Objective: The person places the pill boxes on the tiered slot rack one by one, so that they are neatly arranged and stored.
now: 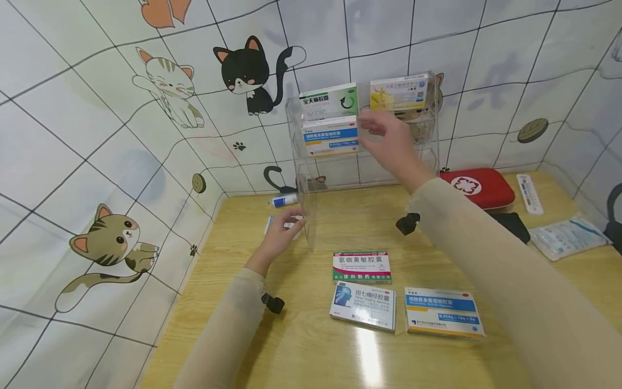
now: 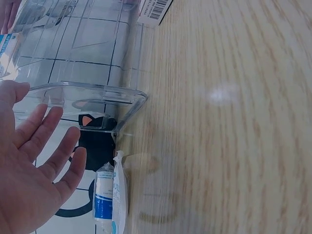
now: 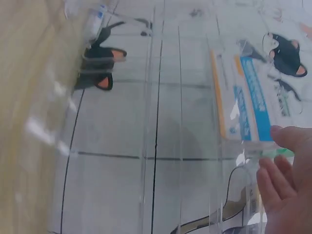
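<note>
A blue, white and orange medicine box [image 1: 330, 138] stands upright in the clear acrylic rack [image 1: 311, 216], in front of a green and white medicine box [image 1: 332, 101]. My right hand [image 1: 389, 138] is at this blue box's right end, its thumb by the edge in the right wrist view; whether it touches is unclear. A yellow and white medicine box [image 1: 399, 94] stands at the rack's upper right. My left hand [image 1: 279, 237] is beside the rack's left side panel. In the left wrist view its fingers [image 2: 68, 161] are spread and hold nothing.
On the table in front of the rack lie a green and magenta box [image 1: 362, 267], a white box with a blue head picture [image 1: 364, 306] and another blue and white box [image 1: 443, 313]. A red pouch [image 1: 478, 186] and a plastic packet [image 1: 568, 236] lie at right, a tube [image 1: 285, 200] behind left.
</note>
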A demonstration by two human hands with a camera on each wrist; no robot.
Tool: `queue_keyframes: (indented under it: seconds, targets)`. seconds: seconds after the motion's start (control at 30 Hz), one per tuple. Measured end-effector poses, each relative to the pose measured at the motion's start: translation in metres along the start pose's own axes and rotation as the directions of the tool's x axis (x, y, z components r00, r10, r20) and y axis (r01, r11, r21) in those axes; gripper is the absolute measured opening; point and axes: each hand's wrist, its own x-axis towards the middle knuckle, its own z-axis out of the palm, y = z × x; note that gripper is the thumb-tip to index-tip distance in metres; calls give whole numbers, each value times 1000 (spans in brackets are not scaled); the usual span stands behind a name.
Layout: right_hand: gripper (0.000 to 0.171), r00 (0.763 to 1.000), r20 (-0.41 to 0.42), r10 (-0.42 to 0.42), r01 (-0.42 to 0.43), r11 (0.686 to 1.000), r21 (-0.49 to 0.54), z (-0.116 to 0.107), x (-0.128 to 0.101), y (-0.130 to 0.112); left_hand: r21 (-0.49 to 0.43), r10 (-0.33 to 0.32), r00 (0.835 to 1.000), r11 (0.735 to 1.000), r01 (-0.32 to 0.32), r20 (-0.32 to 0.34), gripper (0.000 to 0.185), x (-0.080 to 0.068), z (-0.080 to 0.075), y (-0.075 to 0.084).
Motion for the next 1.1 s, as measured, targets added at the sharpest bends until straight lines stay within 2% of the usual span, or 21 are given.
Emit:
queue_keyframes:
  seconds: [0.13,0.27,0.4,0.5,0.87,1.1]
  targets:
    - [40,999,5,-54,54,998,25,-4,-39,6,13,-15,1000,1000,15,-3,36,-3,2,-1]
    - [35,995,42,-94,96,995,-37,-16,-82,16,18,-15,1000,1000,15,-8,35,-4,4,-1]
    - [34,996,85,5,7,990,-138,-34,-120,26,12,-8,1000,1000,8,-7,35,-3,4,0]
    - [35,986,127,111,-86,978,-192,-48,-145,33,4,-3,1000,1000,3,-5,38,-2,4,-1]
    - [36,951,249,185,-87,930,-357,-91,-224,62,26,-16,1000,1000,16,0,39,-3,2,1]
    - [37,893,347,286,-146,914,-378,-108,-253,75,25,-9,1000,1000,9,-3,42,-2,0,1]
